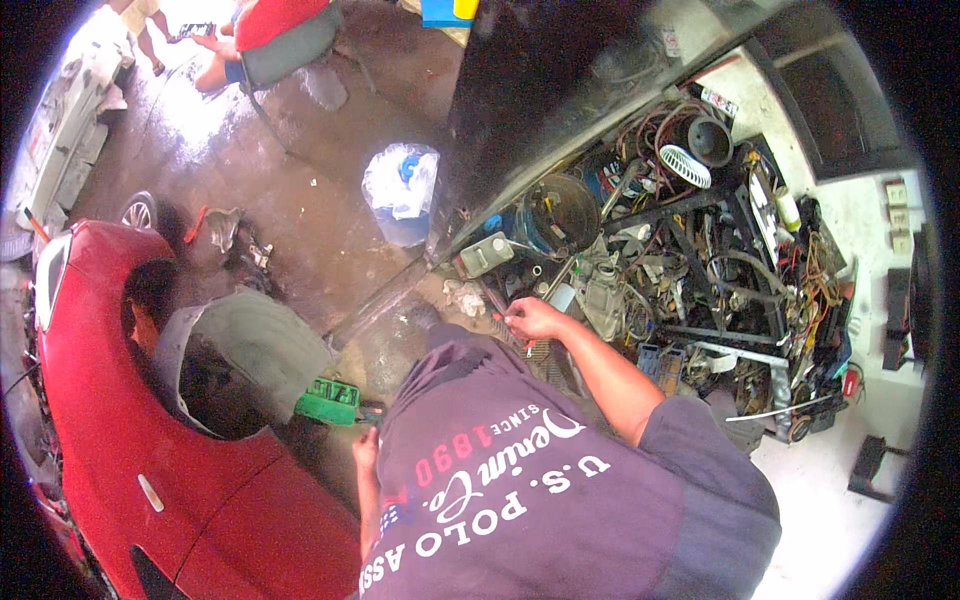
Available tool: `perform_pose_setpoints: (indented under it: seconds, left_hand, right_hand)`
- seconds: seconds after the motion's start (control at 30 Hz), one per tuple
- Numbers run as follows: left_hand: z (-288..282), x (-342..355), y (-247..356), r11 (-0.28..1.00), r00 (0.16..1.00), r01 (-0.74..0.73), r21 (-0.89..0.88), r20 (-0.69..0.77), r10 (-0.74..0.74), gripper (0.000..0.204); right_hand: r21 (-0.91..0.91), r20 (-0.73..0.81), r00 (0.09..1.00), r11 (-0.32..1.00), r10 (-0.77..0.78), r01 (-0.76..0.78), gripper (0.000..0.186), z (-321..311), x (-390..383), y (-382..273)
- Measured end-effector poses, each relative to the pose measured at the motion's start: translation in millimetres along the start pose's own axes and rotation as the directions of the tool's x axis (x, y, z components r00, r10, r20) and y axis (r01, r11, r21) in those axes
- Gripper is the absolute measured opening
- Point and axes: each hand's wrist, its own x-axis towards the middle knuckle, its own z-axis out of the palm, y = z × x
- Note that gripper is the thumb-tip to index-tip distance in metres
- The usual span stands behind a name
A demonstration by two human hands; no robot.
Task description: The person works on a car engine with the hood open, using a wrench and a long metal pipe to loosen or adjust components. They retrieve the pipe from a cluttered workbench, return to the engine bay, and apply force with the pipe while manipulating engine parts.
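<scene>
My left hand [366, 452] is closed at the left edge of my dark printed shirt, partly hidden by it. Just beyond its fingertips is a short black-and-red piece [371, 412], beside a green open case [328, 401] with compartments. Whether the hand holds that piece is unclear. My right hand [536, 319] reaches forward on the right, its fingers pinched together. Small red bits show at the fingers and just below them; what they belong to is too small to name. A grey metal casing [603, 300] lies to the right of this hand.
A red car body [110, 400] with a grey wheel-arch liner [245, 350] stands at left. Metal parts, hoses and a white fan grille [685, 166] are heaped at right. A bin with a clear bag [400, 190] stands ahead. Other people are partly visible at the far left.
</scene>
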Motion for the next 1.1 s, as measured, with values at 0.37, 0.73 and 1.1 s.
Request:
perform_pose_setpoints:
  seconds: [0.37, 0.73, 1.1]
  left_hand:
    - [-31.6, 125.5, 101.8, 0.968, 0.98, 0.181, -0.174, -0.048, -0.192, 0.042]
    - [-146.1, 129.4, 153.8, 0.905, 0.963, 0.177, -0.387, -0.12, -0.24, 0.04]
    - [-206.3, 284.9, 340.2, 0.993, 0.998, 0.014, -0.12, -0.052, -0.02, 0.041]
  right_hand:
    - [-0.366, 0.116, 0.956, 0.883, -0.268, 0.292, 0.045, 5.4, 32.5, -44.8]
    - [-0.467, 0.135, 0.936, 0.812, -0.325, 0.35, 0.04, 52.9, 168.2, -291.5]
    - [-0.741, 0.257, 0.85, 0.471, -0.46, 0.479, 0.036, 16.4, 278.0, -502.6]
